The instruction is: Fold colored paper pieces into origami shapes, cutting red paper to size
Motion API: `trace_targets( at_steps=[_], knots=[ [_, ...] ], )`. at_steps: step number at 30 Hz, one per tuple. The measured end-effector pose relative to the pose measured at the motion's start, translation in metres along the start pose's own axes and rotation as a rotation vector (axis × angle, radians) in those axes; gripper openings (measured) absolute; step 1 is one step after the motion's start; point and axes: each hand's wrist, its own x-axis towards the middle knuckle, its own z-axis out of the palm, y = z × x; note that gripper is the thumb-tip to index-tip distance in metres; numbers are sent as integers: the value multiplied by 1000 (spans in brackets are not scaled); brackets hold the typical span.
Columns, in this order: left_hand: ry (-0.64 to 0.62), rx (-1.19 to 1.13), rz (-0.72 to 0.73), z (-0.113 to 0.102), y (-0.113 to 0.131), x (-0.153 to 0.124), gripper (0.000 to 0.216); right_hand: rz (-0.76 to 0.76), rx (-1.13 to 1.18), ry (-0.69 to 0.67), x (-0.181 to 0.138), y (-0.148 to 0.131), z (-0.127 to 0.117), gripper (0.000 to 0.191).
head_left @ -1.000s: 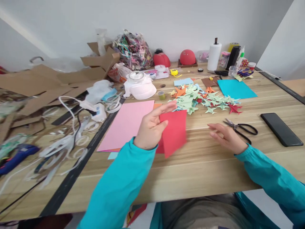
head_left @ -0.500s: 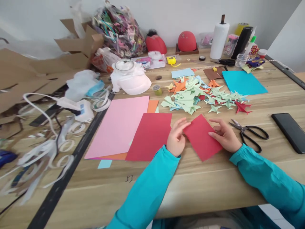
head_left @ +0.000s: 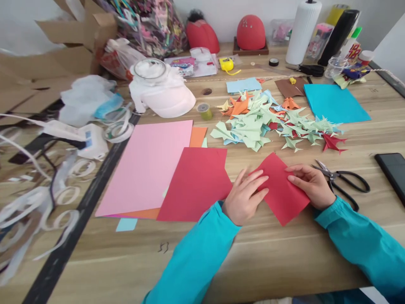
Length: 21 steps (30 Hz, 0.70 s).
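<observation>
A small square of red paper (head_left: 281,198) lies turned corner-up on the wooden table. My right hand (head_left: 313,183) pinches its upper right edge between thumb and fingers. Across its left corner rest the outstretched fingers of my left hand (head_left: 245,196), lying flat rather than gripping. A larger red sheet (head_left: 193,181) is left of my left hand, overlapping pink paper (head_left: 145,164) and orange paper (head_left: 198,137). Beyond the square spreads a pile of folded paper shapes (head_left: 253,122), mostly pale green. Black-handled scissors (head_left: 343,177) lie just right of my right hand.
A phone (head_left: 392,173) lies at the right edge. Blue-green paper (head_left: 335,103) is at the back right. A thread spool (head_left: 204,111) and yellow tape measure (head_left: 226,64) stand farther back. Cables, tape rolls (head_left: 118,128) and a cardboard box (head_left: 63,63) crowd the left.
My left hand has turned over more and laid its fingers onto the paper's left corner. The right hand still pinches the right edge. The camera view has shifted closer.
</observation>
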Motion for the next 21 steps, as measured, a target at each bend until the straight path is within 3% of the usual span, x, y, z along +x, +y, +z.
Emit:
trace_targets(
  at_steps=[3, 5, 7, 10, 12, 15, 21],
  knots=[
    [41, 69, 28, 0, -2, 0, 24, -144, -233, 65, 0, 0, -2, 32],
    [78, 159, 27, 0, -2, 1, 22, -365, -487, 179, -3, -3, -3, 28],
    [100, 255, 29, -2, 1, 2, 19, -629, -739, 198, -9, -7, -3, 25],
    [85, 328, 70, -4, 9, 4, 18, -823, -930, -107, -17, -10, 1, 37],
    [62, 335, 91, -4, 14, 4, 19, -859, -1049, -205, -21, -8, 2, 41],
    [47, 283, 56, -4, 17, 4, 23, -851, -1126, -202, -20, -2, -2, 22],
    [-5, 28, -155, -2, 11, 2, 17, -811, -970, -188, -12, 4, -22, 27]
  ],
)
